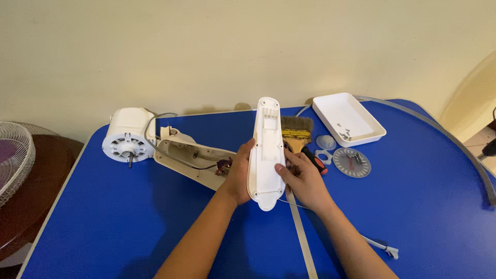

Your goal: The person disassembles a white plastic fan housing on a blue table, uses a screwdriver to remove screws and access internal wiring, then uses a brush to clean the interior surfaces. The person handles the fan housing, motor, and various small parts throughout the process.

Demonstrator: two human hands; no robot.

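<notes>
Both my hands hold a long white plastic cover panel [265, 150] upright above the blue table [423, 206]. My left hand [238, 173] grips its left edge and my right hand [302, 178] grips its right edge, thumb on the front face. Left of the panel lies the cream fan neck housing [188, 157], open, with wires inside. It joins a white round fan motor [126, 135] at the far left. Behind my right hand lie a paintbrush [296, 132] and a screwdriver with a red and black handle [315, 159].
A white rectangular tray [347, 118] with several screws stands at the back right. Near it lie a clear round disc [352, 162] and small clear plastic parts [325, 143]. A grey strip [302, 240] runs toward me. A fan grille [13, 160] sits off the table, left.
</notes>
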